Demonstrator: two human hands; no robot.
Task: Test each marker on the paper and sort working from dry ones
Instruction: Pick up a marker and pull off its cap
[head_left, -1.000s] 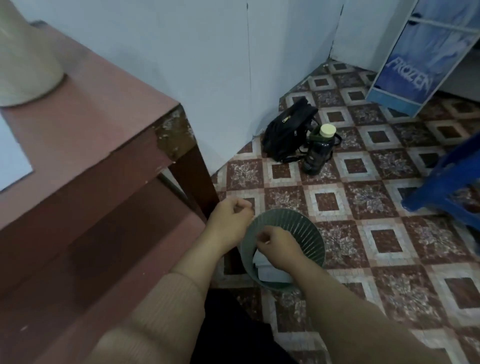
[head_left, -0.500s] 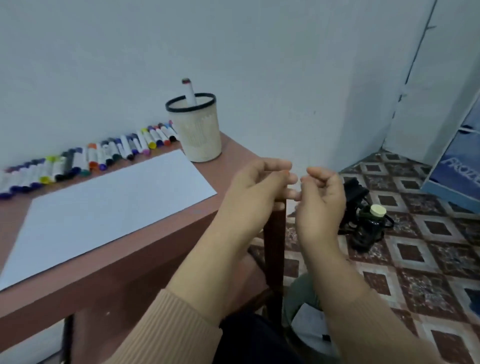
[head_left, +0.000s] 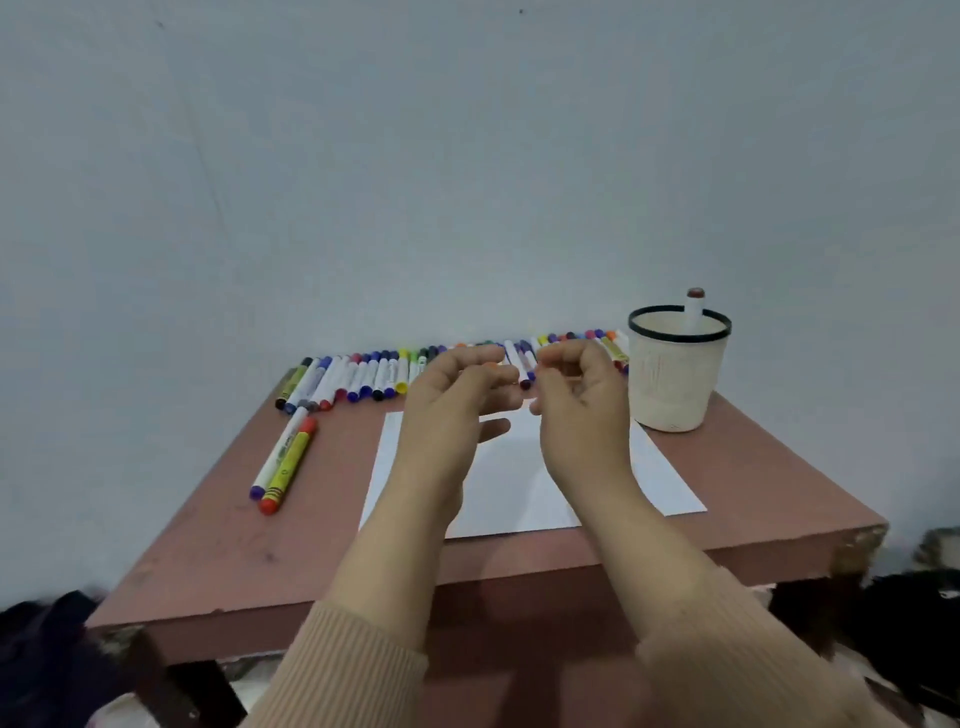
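Red-brown table (head_left: 753, 493) carries paper (head_left: 498, 493), no marks visible; I judge testing barely begun. Left grip (head_left: 457, 410) and right grip (head_left: 576, 410) hover over paper, loosely curled, empty. Cup (head_left: 670, 384) holds one marker (head_left: 694, 306). Marker row (head_left: 363, 376) waits by wall; two markers (head_left: 291, 460) lie apart, left.

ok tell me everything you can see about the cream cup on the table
The cup is cream and round, with faint vertical ribbing and a black band round its rim, narrowing slightly toward the base; the material is hard to tell. It stands upright on the far right of the reddish table, close to the wall. One white marker with a dark red end stands inside, poking above the rim. The cup's base sits by the paper; whether they touch is unclear.
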